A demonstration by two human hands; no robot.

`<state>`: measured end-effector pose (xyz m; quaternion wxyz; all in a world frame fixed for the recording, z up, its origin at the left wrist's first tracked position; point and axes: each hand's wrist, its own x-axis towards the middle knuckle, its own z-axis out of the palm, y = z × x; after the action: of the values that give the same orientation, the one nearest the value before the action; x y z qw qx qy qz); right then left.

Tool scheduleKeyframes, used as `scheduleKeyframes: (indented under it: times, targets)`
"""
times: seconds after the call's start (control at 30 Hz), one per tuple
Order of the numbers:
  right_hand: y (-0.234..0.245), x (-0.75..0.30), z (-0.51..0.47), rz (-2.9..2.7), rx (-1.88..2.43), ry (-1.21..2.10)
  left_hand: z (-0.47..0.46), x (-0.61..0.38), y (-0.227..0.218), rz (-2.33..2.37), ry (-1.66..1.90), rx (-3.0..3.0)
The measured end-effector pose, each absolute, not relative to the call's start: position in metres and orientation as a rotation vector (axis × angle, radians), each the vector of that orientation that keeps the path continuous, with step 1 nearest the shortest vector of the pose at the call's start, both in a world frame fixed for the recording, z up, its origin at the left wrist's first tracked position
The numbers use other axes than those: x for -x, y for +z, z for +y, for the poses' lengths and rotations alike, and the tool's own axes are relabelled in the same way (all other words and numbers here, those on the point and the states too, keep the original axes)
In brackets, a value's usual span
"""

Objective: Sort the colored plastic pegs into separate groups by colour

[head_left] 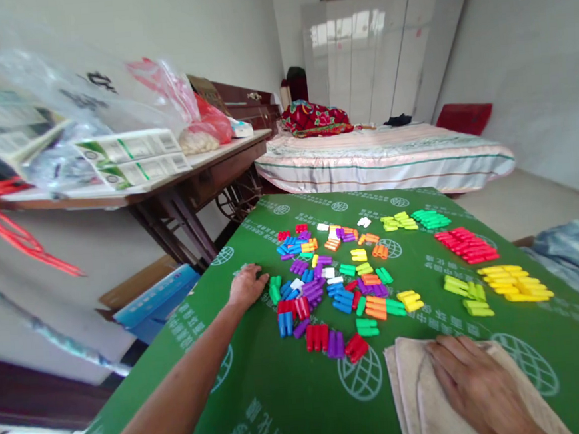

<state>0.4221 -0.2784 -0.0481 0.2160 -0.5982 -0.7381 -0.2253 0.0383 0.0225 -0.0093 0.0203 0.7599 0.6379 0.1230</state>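
Note:
My left hand [246, 286] reaches out over the green board [283, 391] to the left edge of a mixed heap of small coloured plastic pieces [332, 287]; its fingers curl down beside green and blue pieces, and what they hold, if anything, is hidden. My right hand [475, 379] lies flat, fingers stretched, on a folded beige cloth [418, 394] at the near right. Sorted groups lie at the right: red pieces [466, 244], yellow pieces [515, 283], lime pieces [469, 294], green pieces [430, 218].
A wooden desk [205, 170] with boxes and plastic bags stands at the left. Behind the board is a bed [385, 156] with a striped cover. A white wardrobe [367, 57] is at the back. Blue fabric [573, 255] lies at the right.

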Motion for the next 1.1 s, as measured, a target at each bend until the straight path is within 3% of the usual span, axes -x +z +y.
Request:
scheduleKeyframes:
  times: [0.4,1.1]
  targets:
    - [-0.038,-0.414,-0.278,-2.033,1.728,-0.582,-0.027,-0.053,-0.020,1.823,0.575,-2.435]
    - [-0.033,-0.410,-0.273,-1.947,1.771,-0.471,-0.021,-0.051,-0.023,1.748,0.763,-2.513]
